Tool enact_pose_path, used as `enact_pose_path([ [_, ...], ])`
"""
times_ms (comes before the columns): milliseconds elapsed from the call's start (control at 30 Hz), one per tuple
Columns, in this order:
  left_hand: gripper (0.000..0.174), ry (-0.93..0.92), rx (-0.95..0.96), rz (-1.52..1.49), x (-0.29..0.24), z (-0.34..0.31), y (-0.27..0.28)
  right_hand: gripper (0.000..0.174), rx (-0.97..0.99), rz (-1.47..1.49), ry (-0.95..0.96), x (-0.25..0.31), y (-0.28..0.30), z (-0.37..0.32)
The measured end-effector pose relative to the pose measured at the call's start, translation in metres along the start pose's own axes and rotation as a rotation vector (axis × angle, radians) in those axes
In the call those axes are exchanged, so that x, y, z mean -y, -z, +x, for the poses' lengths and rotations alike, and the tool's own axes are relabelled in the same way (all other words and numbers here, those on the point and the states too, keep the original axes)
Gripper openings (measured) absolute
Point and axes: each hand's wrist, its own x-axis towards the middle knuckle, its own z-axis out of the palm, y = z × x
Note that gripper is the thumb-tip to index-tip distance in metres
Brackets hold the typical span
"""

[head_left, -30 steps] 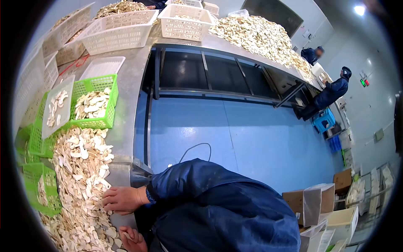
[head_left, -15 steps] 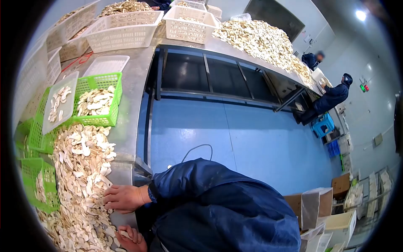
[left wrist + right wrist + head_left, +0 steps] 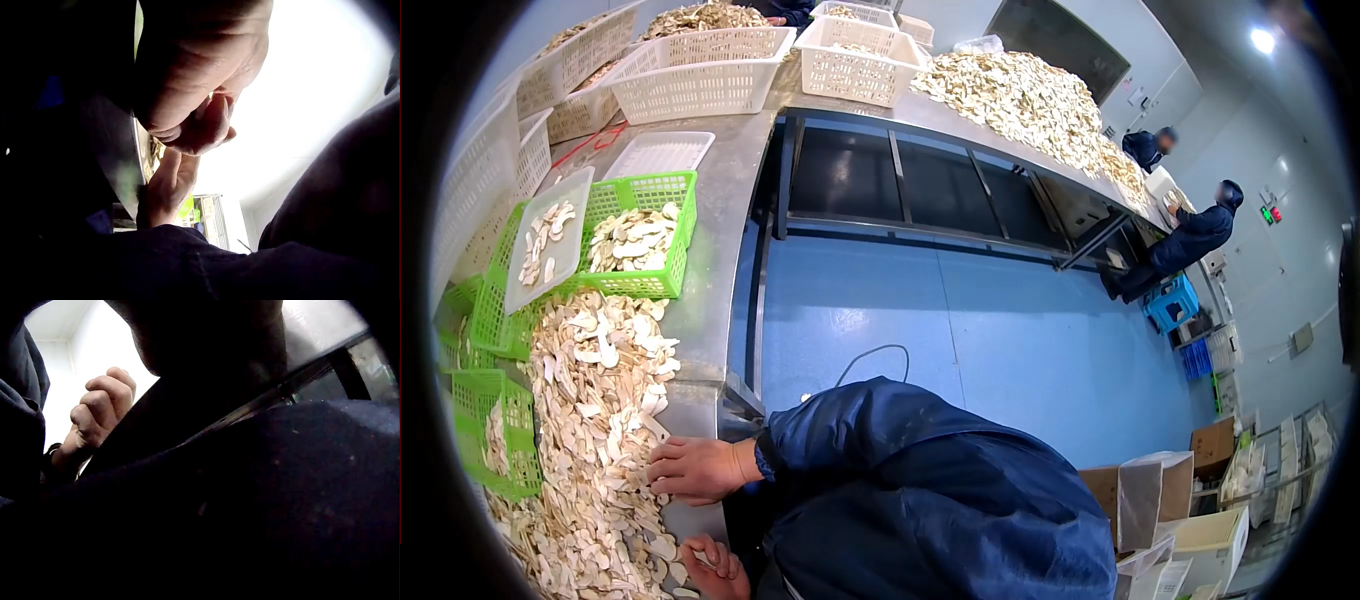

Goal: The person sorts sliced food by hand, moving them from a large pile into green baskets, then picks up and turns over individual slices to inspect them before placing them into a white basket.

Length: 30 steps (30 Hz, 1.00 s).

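Observation:
A long heap of pale dried mushroom slices (image 3: 595,430) covers the near part of the metal table in the head view. My right hand (image 3: 697,470) rests at the heap's right edge, back upward, fingertips among the slices. Nearer my body, my left hand (image 3: 715,566) stays beside the heap with its fingers curled in. The right wrist view shows this left hand (image 3: 103,409) with bent knuckles, and I cannot tell whether a slice lies inside it. In the left wrist view the thumb and curled fingers (image 3: 209,128) meet, with my right hand (image 3: 169,187) beyond.
A green basket (image 3: 685,235) of slices stands beyond the heap, with a white tray (image 3: 518,280) of slices beside it. Another green basket (image 3: 515,395) borders the heap's left side. White crates (image 3: 760,90) stand farther back. Two people (image 3: 1195,235) work at the far table.
The head view has shifted slightly. A pale slice that showed at my left fingers earlier is no longer plainly visible there. My right hand stays at the heap's edge.

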Motion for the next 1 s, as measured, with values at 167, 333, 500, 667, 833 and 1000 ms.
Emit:
enact_pose_path([
  [167, 0.027, -0.011, 0.005, 0.069, -0.001, -0.001, 0.001, 0.034, -0.001, 0.002, 0.001, 0.002, 0.004, 0.002],
  [333, 0.027, -0.007, -0.043, 0.078, -0.002, -0.004, -0.006, 0.035, 0.012, -0.002, -0.008, 0.003, 0.005, 0.003],
  [500, 0.026, -0.033, -0.053, 0.101, -0.001, -0.006, -0.013, 0.036, 0.016, 0.004, -0.012, 0.004, 0.005, 0.004],
  [667, 0.026, -0.001, -0.023, 0.113, -0.003, -0.005, -0.005, 0.038, 0.034, -0.007, -0.011, 0.003, 0.005, 0.002],
  [833, 0.027, 0.006, 0.005, 0.126, -0.004, -0.004, 0.003, 0.038, 0.033, -0.012, -0.012, 0.002, 0.005, 0.002],
  [1000, 0.028, -0.043, 0.001, 0.102, -0.001, -0.001, 0.013, 0.038, 0.039, -0.002, -0.025, 0.003, 0.006, 0.002],
])
